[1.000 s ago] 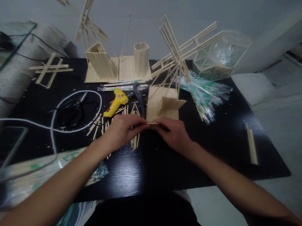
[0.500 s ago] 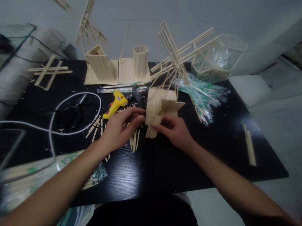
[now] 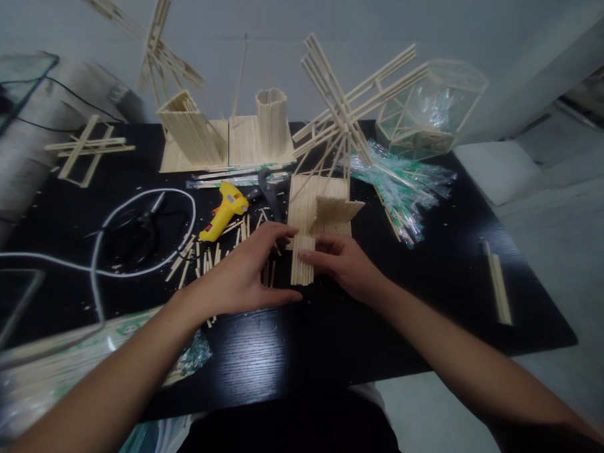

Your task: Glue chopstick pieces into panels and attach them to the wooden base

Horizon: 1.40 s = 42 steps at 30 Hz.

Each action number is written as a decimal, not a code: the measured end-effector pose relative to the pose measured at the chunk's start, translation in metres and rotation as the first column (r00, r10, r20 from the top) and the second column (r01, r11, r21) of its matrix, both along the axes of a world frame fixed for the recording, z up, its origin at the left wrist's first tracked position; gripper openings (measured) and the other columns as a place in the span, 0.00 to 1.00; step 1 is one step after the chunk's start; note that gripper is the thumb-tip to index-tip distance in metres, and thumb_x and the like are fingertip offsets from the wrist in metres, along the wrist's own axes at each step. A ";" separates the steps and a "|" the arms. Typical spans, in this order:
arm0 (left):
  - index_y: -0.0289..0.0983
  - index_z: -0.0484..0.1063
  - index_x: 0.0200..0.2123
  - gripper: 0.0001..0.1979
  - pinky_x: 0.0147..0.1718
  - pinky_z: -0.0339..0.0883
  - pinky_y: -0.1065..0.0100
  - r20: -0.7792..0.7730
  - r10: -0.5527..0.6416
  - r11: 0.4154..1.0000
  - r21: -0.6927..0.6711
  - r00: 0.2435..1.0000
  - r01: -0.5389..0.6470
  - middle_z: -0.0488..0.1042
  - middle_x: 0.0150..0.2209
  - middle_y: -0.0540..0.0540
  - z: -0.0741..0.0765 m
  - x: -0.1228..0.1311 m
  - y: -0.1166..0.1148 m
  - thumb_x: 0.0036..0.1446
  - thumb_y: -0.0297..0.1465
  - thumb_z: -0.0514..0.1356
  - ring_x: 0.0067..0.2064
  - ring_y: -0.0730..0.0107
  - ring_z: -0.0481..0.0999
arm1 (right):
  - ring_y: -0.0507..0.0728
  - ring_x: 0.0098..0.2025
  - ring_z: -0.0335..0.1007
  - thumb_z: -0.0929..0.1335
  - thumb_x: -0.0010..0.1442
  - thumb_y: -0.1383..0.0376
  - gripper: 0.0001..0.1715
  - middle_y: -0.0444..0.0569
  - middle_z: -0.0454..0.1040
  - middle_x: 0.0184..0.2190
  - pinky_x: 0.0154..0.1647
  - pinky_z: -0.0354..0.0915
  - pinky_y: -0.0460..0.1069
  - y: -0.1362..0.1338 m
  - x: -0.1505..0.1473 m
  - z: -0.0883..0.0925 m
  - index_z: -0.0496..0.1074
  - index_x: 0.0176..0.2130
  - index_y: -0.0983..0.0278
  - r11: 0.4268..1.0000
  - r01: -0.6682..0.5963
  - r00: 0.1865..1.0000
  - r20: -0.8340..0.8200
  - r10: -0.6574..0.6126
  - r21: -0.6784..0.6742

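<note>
Near the middle of the black table (image 3: 435, 301), a small stick panel (image 3: 302, 260) is lying flat (touching a larger stick board (image 3: 305, 199) behind it). The left hand (image 3: 244, 279) is bracketing its left edge, forefinger and thumb spread wide. The right hand (image 3: 351, 268) is resting its close-set fingertips on the right edge; its thumb is hidden, so I cannot tell whether it is gripping the panel.

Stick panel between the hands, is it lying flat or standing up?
Flat, it seems: panel lies along the table, right hand touching its edge.
</note>
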<state>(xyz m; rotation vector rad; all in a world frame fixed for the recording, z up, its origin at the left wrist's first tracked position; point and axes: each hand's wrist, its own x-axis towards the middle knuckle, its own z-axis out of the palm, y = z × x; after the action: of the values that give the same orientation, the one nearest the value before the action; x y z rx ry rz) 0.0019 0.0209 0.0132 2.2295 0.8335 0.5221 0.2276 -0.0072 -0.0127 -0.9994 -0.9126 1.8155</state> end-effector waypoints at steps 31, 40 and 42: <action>0.41 0.65 0.62 0.30 0.52 0.72 0.57 0.183 0.056 0.998 0.022 0.981 -0.061 0.74 0.55 0.40 0.008 -0.003 -0.001 0.59 0.37 0.70 0.53 0.57 0.76 | 0.55 0.37 0.81 0.81 0.52 0.57 0.17 0.47 0.84 0.35 0.43 0.76 0.51 0.000 0.003 -0.001 0.84 0.40 0.63 0.997 -0.055 0.998 0.008 0.056 -0.051; 0.39 0.71 0.33 0.10 0.28 0.62 0.68 0.355 0.444 0.891 -0.079 0.823 -0.447 0.69 0.27 0.51 0.006 -0.011 0.007 0.69 0.31 0.56 0.27 0.72 0.67 | 0.51 0.30 0.76 0.80 0.53 0.56 0.15 0.44 0.82 0.31 0.35 0.74 0.47 0.000 0.004 0.006 0.83 0.36 0.62 0.989 -0.144 0.987 0.078 0.140 0.045; 0.39 0.73 0.34 0.09 0.28 0.63 0.68 0.359 0.476 0.875 -0.103 0.803 -0.473 0.72 0.28 0.51 0.008 -0.011 0.008 0.69 0.33 0.59 0.28 0.72 0.68 | 0.50 0.28 0.73 0.80 0.53 0.56 0.14 0.43 0.81 0.30 0.32 0.73 0.46 0.000 0.004 0.009 0.82 0.35 0.62 0.986 -0.155 0.984 0.098 0.149 0.061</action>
<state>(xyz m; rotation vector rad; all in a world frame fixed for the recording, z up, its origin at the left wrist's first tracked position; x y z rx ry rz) -0.0094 0.0291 0.0207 1.8077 1.1819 1.1423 0.2315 -0.0070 -0.0035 -1.0015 -1.1284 1.8621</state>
